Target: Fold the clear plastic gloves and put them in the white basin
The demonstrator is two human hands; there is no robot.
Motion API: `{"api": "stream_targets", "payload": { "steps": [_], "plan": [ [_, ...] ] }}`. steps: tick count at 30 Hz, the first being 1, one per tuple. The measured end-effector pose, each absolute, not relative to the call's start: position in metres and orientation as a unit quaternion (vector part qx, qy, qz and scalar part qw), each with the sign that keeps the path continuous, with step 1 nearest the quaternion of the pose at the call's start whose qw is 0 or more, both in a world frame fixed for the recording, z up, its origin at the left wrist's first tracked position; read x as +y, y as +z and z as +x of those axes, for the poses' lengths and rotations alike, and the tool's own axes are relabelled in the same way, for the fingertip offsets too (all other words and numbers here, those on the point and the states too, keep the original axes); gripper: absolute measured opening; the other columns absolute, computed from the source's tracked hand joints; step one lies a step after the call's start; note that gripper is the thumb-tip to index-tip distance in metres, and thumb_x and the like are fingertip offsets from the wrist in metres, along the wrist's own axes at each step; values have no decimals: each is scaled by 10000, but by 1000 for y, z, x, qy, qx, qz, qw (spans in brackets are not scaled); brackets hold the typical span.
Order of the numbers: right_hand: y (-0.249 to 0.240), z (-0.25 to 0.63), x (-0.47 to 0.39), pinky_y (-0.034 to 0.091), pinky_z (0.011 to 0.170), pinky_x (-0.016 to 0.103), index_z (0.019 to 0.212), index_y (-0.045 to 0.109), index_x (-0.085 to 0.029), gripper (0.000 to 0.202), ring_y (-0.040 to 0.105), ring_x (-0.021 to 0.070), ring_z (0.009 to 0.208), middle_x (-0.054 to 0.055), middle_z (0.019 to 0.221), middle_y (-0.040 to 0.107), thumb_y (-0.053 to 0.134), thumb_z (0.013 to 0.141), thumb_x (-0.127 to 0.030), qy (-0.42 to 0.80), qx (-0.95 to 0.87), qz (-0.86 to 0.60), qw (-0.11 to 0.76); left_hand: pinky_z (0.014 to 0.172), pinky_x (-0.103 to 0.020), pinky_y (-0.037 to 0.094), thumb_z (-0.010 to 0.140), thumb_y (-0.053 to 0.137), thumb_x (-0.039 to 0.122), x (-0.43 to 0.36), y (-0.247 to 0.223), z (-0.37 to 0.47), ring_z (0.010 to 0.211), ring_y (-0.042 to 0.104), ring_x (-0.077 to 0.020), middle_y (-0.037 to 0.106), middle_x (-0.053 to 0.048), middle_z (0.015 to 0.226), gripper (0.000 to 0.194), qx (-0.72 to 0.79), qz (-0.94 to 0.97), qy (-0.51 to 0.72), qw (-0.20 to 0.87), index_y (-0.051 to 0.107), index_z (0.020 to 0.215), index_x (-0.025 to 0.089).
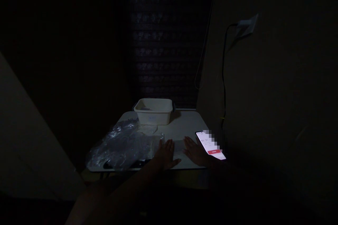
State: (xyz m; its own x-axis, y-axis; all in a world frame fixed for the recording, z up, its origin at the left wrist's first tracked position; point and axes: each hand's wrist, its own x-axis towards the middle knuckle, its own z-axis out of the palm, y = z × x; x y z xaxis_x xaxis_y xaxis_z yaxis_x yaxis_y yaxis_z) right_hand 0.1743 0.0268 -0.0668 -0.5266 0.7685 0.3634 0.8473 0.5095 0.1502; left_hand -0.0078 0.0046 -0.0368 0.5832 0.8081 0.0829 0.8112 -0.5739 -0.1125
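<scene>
My left hand (166, 154) lies flat near the front of the small white table (182, 123), fingers stretched out and pointing away from me. It rests at the right edge of a heap of clear plastic bags (126, 144). Across from it, my right hand (194, 150) is also spread flat, palm down, with nothing gripped. Between the two hands is a faint flat greyish piece (179, 145), perhaps thin plastic; the dim light hides its kind. A lit phone (210, 144) is just right of my right hand.
A white plastic tub (154, 116) with dark handles stands at the table's back, something pale inside. Under the bags' front edge lies a dark flat object (141, 164). A black cord (224, 77) hangs from a wall outlet (248, 24) on the right. A dark patterned curtain (163, 42) hangs behind.
</scene>
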Motion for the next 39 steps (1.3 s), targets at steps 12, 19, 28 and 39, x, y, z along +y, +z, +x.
{"api": "stream_targets", "payload": {
  "steps": [12,19,28,39],
  "plan": [
    [-54,196,36,154,833,484,1121,342,-139,438,220,238,1097,125,1186,315,187,773,-355,-193,-815,-532,125,840,-484,32,716,87,520,0,-35,-1,1083,209,-286,297,-201,1169,676,-489,-868,-35,79,319,1123,33],
    [-59,205,46,204,809,465,1128,323,-195,402,252,238,1079,118,1178,330,227,767,-342,-183,-811,-546,104,769,-446,211,759,141,402,2,-17,2,814,465,-237,526,-149,870,503,-483,-871,-50,78,528,851,94],
    [-22,187,27,212,813,376,1033,416,-157,335,330,200,1008,109,1089,420,304,729,-244,-168,-848,-492,99,673,-371,313,582,431,506,-8,-12,-6,787,448,-236,492,-107,878,487,-408,-906,-46,104,468,890,131],
    [-1,179,22,313,617,225,761,506,-165,208,464,131,740,48,801,530,306,709,-189,-99,-858,-502,57,667,-302,316,696,380,283,-21,-11,-13,705,468,-170,533,-69,748,193,-324,-939,-38,109,502,720,136]
  ]
}}
